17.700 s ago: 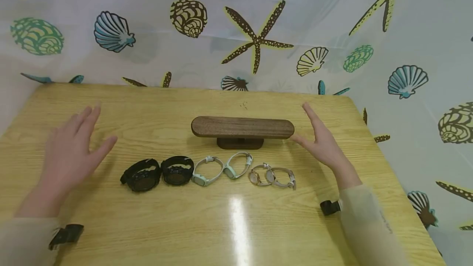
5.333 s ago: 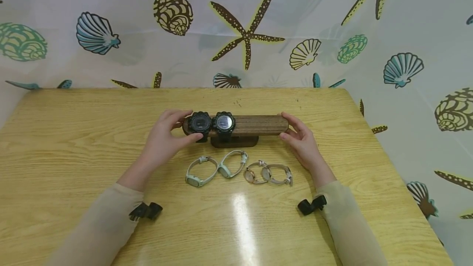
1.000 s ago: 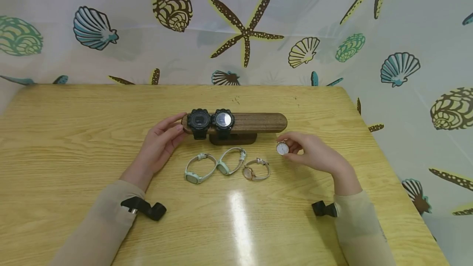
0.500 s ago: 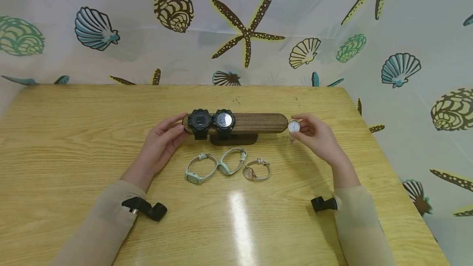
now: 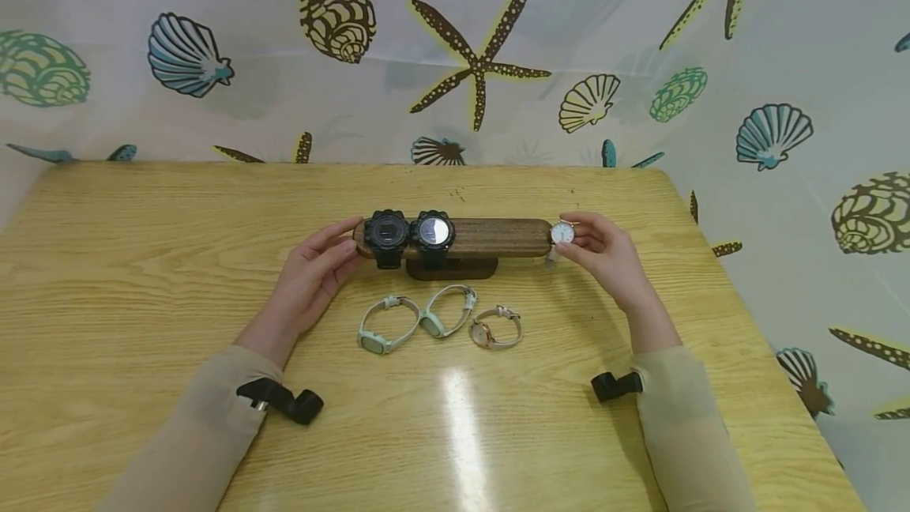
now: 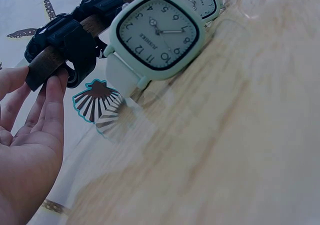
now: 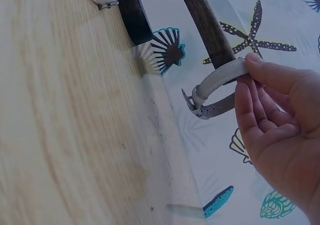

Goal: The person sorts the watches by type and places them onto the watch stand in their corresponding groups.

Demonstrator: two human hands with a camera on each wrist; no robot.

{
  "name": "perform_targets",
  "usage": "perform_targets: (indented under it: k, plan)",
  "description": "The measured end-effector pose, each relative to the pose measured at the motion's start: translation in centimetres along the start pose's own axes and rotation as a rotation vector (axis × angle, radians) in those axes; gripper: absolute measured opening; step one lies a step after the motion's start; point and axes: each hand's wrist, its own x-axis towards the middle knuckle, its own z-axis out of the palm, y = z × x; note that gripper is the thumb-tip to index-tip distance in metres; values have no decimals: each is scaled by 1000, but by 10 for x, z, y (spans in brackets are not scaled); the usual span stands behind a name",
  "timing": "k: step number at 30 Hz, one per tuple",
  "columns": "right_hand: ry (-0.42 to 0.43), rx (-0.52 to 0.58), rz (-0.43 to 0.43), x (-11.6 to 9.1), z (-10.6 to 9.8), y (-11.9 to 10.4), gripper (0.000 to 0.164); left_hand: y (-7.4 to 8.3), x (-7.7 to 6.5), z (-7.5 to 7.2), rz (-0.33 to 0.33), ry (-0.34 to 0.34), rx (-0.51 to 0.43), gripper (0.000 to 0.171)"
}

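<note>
My left hand [image 5: 302,279] pinches the left end of a dark wooden watch stand [image 5: 505,238], thumb in front and fingers behind and below. Strapped round the stand's bar, side by side toward that end, are two chunky black digital watches, the outer watch [image 5: 388,232] and the inner watch [image 5: 434,231]. At the bar's other end my right hand [image 5: 610,255] holds a small round white-faced watch [image 5: 562,234] between thumb and fingers. In the right wrist view its buckled pale strap [image 7: 220,80] forms a closed loop right at the bar's tip.
In front of the stand lie two mint-green watches, a left one [image 5: 374,342] and a right one [image 5: 432,324], their straps buckled. Beside them is a rose-gold watch [image 5: 481,333] with a pale strap. A shell-patterned cloth [image 5: 270,101] hangs behind the wooden table [image 5: 355,433].
The two black watches went from the table onto the bar earlier. Over the last second my right hand carried the small white-faced watch up to the bar's right end. My left hand stayed put.
</note>
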Motion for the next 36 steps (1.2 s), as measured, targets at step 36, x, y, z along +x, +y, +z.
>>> perform_targets:
  k: [36]
  plan:
    - [-2,-142,-183,-2,14,-20,42,-1,-1,0,10,0,-2,38]
